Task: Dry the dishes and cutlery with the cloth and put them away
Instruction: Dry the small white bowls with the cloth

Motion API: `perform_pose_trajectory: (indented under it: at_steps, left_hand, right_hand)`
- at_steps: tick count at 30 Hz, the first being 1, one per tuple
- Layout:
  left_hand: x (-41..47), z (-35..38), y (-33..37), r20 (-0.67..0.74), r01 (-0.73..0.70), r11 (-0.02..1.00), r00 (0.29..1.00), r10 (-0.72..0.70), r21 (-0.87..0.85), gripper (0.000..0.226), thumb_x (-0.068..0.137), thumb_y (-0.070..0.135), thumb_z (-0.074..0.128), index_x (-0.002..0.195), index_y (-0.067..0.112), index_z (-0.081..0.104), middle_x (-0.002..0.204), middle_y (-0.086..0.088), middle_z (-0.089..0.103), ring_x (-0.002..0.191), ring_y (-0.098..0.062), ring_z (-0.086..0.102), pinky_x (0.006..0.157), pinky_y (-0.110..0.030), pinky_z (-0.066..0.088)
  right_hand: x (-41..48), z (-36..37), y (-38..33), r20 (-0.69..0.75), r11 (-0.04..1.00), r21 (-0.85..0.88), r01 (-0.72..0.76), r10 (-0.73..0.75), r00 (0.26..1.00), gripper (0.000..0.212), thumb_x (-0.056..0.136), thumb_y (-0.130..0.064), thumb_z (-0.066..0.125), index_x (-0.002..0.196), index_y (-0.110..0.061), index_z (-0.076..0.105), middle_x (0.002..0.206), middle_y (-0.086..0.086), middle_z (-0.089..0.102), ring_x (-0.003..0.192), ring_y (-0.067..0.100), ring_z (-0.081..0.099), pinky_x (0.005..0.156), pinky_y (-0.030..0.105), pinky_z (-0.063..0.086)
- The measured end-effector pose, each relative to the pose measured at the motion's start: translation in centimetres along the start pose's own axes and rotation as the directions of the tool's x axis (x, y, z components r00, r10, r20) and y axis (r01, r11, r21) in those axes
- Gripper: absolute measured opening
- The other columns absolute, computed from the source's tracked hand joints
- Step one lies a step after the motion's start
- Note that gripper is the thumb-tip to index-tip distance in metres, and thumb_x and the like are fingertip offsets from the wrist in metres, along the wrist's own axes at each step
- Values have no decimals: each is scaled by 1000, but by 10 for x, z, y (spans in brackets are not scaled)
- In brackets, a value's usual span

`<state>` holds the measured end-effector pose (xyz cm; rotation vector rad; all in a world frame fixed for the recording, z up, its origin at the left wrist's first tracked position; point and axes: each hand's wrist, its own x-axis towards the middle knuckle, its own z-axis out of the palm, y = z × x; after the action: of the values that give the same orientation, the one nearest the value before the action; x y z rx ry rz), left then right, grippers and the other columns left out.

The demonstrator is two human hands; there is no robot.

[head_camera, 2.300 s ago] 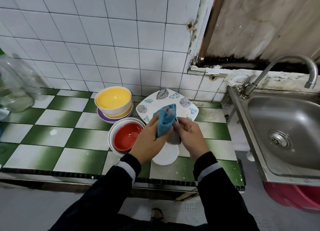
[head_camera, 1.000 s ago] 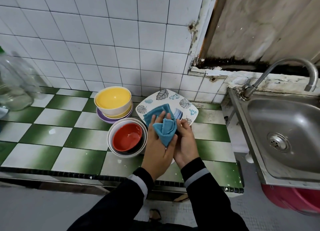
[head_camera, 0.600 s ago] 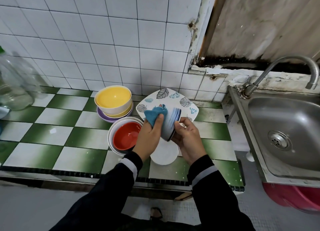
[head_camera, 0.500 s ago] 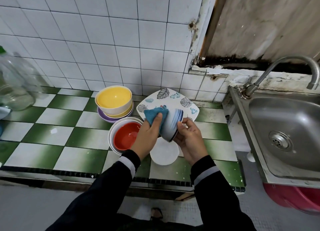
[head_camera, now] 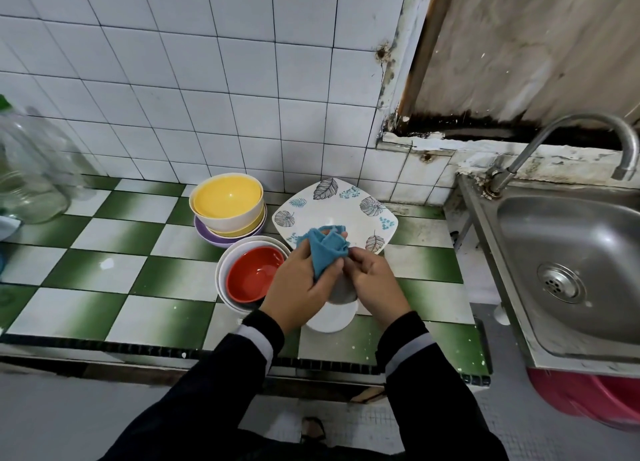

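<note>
Cups small pale glazed bowl (head_camera: 341, 291) in right hand (head_camera: 375, 280) above green-and-white tiled bench (head_camera: 166, 280); bunches soft blue cloth (head_camera: 325, 252) in left hand (head_camera: 298, 287) against it; likely light, slick, chippable (wet glaze); best held under base.

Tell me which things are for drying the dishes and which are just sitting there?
For the job: cloth in the left hand, small bowl in the right hand, yellow bowl, red bowl, leaf plate, white dish below the hands.

Just sitting there: glass jar, tap, sink, red tub.
</note>
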<state>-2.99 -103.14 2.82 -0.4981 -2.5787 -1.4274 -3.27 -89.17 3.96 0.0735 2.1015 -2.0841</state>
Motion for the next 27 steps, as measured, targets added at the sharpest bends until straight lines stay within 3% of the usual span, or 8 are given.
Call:
perform_pose_trajectory:
  at_steps: [3, 6, 8, 12, 17, 20, 22, 27]
  left_hand:
    - [10, -10, 1, 80, 258, 946, 966, -247, -196, 20, 96, 45, 49, 113, 49, 59, 125, 15, 59, 112, 2, 56, 98, -17, 37]
    - [16, -12, -4, 154, 412, 778, 909, -387, -475, 20, 97, 43, 52, 112, 39, 64, 122, 14, 66, 116, -3, 58, 102, -22, 40]
    - [17, -14, -1, 179, 468, 633, 867, -466, -617, 18, 101, 34, 50, 109, 29, 65, 113, 8, 70, 106, -8, 64, 91, -19, 48]
    - [15, -8, -3, 194, 549, 381, 723, -663, -744, 19, 97, 39, 54, 95, 26, 66, 85, 3, 75, 83, -11, 67, 75, -29, 50]
    - [13, 7, -1, 19, 457, 403, 680, -733, -793, 21, 102, 38, 46, 96, 27, 63, 100, 6, 68, 90, -8, 63, 77, -28, 51]
    - [9, 16, -2, -83, 388, 472, 697, -712, -792, 24, 102, 41, 46, 108, 25, 63, 117, 0, 67, 113, -19, 61, 101, -40, 48]
    - [3, 22, 0, -176, 321, 565, 734, -656, -760, 45, 94, 52, 51, 126, 21, 58, 130, -1, 62, 126, -19, 55, 112, -46, 39]
    - [-8, 30, 4, -338, 194, 774, 816, -468, -603, 41, 94, 49, 47, 132, 33, 49, 140, 5, 53, 134, -10, 45, 116, -43, 33]
  right_hand:
    - [1, -11, 0, 15, 997, -60, 41, -40, 999, 27, 101, 3, 47, 87, -10, 67, 82, 3, 70, 79, 12, 61, 74, 22, 49]
    - [0, -20, -2, 24, 998, 68, 4, -6, 1000, 28, 101, 0, 47, 87, -11, 68, 75, -8, 72, 72, 5, 63, 69, 18, 49]
    - [0, -24, -3, 9, 971, 234, -52, 51, 999, 24, 101, -2, 46, 91, -5, 67, 78, -3, 73, 75, 9, 63, 69, 17, 51]
    - [4, -24, -1, -32, 808, 570, -150, 204, 978, 21, 102, -6, 44, 96, -1, 63, 87, 5, 71, 83, 15, 64, 74, 24, 57]
    - [8, -3, 4, -111, 618, 776, -124, 328, 938, 23, 103, -7, 43, 91, -5, 63, 90, 7, 67, 91, 19, 60, 97, 37, 47]
    - [7, 5, 2, -136, 557, 827, -82, 339, 931, 23, 104, -9, 43, 97, -6, 65, 90, 6, 73, 87, 17, 66, 76, 33, 59]
    - [4, 9, -1, -150, 539, 840, -66, 348, 925, 22, 103, -9, 45, 95, -8, 64, 81, 3, 75, 73, 12, 70, 64, 27, 60]
    - [-1, 21, -11, -195, 512, 859, -8, 342, 919, 17, 101, -4, 48, 92, -7, 62, 72, 3, 74, 63, 10, 71, 61, 25, 60]
